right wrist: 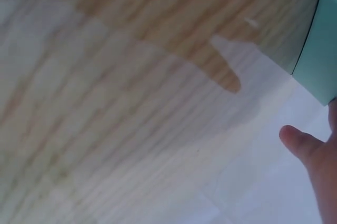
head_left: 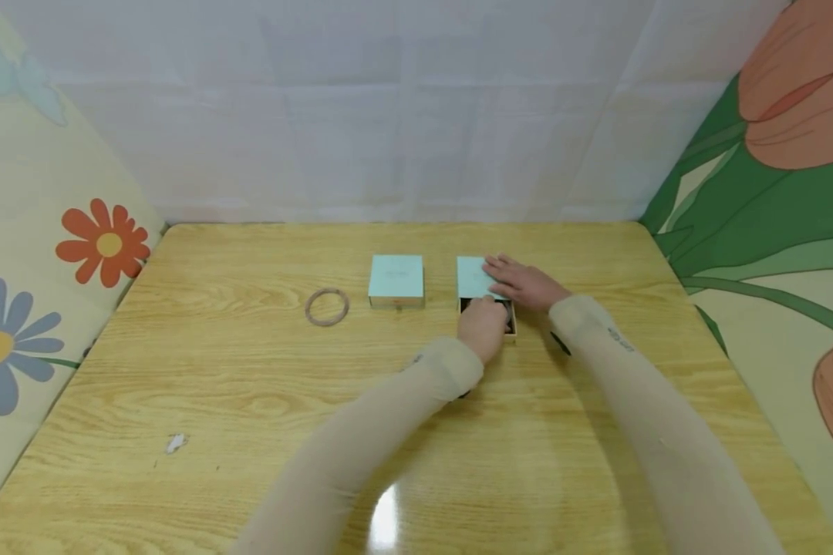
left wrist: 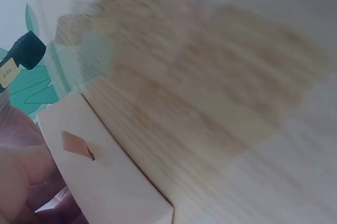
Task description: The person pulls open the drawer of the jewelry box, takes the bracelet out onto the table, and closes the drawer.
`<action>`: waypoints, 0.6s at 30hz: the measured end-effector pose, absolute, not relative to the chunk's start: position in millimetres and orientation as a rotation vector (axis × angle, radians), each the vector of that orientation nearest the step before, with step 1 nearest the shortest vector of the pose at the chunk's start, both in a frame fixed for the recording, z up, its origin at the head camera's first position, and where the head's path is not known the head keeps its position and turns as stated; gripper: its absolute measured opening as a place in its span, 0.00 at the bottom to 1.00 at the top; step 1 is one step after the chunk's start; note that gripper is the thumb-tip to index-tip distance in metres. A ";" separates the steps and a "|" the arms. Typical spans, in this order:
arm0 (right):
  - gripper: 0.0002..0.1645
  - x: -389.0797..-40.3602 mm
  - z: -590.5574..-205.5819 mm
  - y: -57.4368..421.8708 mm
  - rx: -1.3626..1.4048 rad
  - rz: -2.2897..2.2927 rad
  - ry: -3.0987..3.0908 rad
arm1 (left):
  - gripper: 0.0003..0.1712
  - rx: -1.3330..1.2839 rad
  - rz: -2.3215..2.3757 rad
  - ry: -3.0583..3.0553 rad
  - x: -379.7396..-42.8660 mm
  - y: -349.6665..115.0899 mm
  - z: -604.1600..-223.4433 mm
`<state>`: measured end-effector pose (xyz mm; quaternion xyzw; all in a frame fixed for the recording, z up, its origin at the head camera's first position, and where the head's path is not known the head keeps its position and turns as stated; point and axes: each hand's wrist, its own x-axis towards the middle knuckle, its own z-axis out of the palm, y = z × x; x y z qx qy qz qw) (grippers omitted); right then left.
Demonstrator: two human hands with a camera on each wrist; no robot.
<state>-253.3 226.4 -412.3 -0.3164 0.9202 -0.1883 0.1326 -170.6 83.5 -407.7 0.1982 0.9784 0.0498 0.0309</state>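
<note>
A turquoise drawer box [head_left: 470, 270] stands right of the table's middle, its drawer [head_left: 487, 338] pulled out toward the person. My left hand [head_left: 484, 327] reaches into that drawer with bent fingers, over its dark inside. The left wrist view shows the pale drawer front [left wrist: 116, 182] with a small brown pull tab [left wrist: 77, 145], the fingers behind it. I cannot tell whether they grip anything. My right hand [head_left: 527, 284] lies on the box's top with fingers extended. In the right wrist view, a finger [right wrist: 303, 142] sticks out near the turquoise box corner [right wrist: 318, 50].
A second turquoise box [head_left: 396, 277], drawer closed, stands to the left. Beside it lies a brownish ring-shaped bangle [head_left: 327, 307] on the wooden table [head_left: 264, 401]. A small white mark [head_left: 177, 442] shows at the left front. A white sheet [head_left: 403, 116] hangs behind the table.
</note>
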 end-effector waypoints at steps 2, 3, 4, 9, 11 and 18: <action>0.34 -253.8 -412.4 226.7 -0.908 -0.549 2.663 | 0.12 0.633 0.145 3.014 -170.2 82.2 -406.9; 0.34 -254.3 -412.7 227.0 -0.903 -0.551 2.661 | 0.12 0.643 0.145 3.014 -170.1 81.3 -406.7; 0.34 -254.9 -413.1 227.2 -0.898 -0.550 2.659 | 0.13 0.649 0.149 3.011 -170.1 80.6 -406.2; 0.35 -257.1 -414.9 227.4 -0.899 -0.549 2.654 | 0.13 0.698 0.161 3.012 -170.5 76.2 -405.8; 0.35 -257.3 -415.2 227.4 -0.903 -0.551 2.652 | 0.12 0.723 0.169 3.018 -170.4 74.7 -406.2; 0.35 -257.2 -415.9 228.7 -0.899 -0.555 2.646 | 0.10 0.856 0.155 3.043 -167.4 69.9 -405.7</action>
